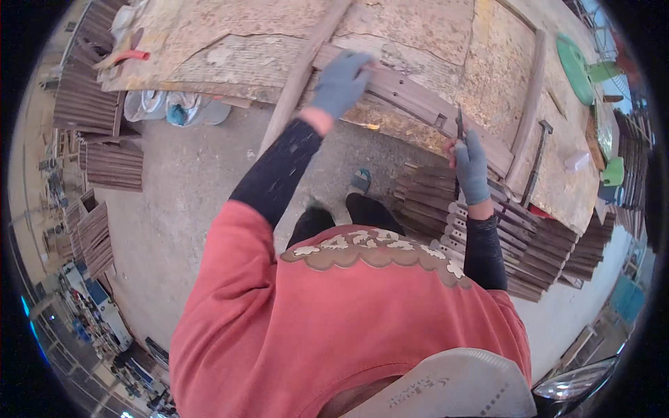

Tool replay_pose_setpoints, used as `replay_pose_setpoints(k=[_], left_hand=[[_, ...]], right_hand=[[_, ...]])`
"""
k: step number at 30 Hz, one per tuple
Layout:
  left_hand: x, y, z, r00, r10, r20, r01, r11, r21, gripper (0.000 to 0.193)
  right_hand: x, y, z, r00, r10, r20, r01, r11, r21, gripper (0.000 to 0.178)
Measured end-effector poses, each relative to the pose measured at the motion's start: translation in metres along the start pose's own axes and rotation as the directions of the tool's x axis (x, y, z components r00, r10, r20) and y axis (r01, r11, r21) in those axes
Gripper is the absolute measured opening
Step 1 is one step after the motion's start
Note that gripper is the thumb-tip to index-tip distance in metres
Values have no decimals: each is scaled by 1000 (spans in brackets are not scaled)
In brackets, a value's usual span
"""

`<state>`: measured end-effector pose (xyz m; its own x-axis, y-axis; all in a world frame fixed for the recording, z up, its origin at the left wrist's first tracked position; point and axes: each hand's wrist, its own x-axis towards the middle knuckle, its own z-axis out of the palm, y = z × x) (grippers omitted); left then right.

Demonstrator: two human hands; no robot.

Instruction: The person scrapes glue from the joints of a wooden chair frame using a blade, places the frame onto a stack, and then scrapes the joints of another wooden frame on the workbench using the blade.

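A brown wooden rail [411,94] with small round holes and a rectangular slot lies across the worktable. Over its left part is my left hand [340,85] in a grey glove, the bare fingertips bent down at the wood. My right hand [472,171], gloved the same way, is closed around a thin dark tool [459,120] standing roughly upright by the rail's right part. Whether the tool's end touches the rail I cannot tell. A long wooden bar [300,73] crosses at the rail's left end, and another bar [531,97] meets its right end.
A dark hammer [536,164] lies on the worktable [244,63] to the right, near a green plastic stool [575,70]. An orange-handled tool [132,56] rests at the left corner. White buckets [198,110] stand below. Stacked wooden pieces [432,198] sit under the near right edge.
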<state>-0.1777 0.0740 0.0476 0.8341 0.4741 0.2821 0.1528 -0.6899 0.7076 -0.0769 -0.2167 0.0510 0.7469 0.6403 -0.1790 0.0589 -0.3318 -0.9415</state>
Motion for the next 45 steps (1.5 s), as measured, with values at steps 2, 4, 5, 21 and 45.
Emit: replay_pose_setpoints(k=[2,4,5,21,45], left_hand=[[41,10,32,992,104,72,-108,992,60,20],[65,26,57,966,31,257,-106,954,281,20],[73,30,68,914,-73,399,-148,855,497,20],[30,-57,-75,797,-151,585,605,212,-768,30],[-56,-113,-192,716,-69,695,688,242,-685,27]], right_hand=[[1,0,9,1000,19,-7,-19,1000,0,41],[0,0,16,999,29,-17,-29,1000,-2,41],[-5,2,19,999,41,-33,-40,999,29,41],[-27,-60,127,980,196,-34,-181,948,261,37],[-10,-164,267,972,203,119,-228,935,272,41]])
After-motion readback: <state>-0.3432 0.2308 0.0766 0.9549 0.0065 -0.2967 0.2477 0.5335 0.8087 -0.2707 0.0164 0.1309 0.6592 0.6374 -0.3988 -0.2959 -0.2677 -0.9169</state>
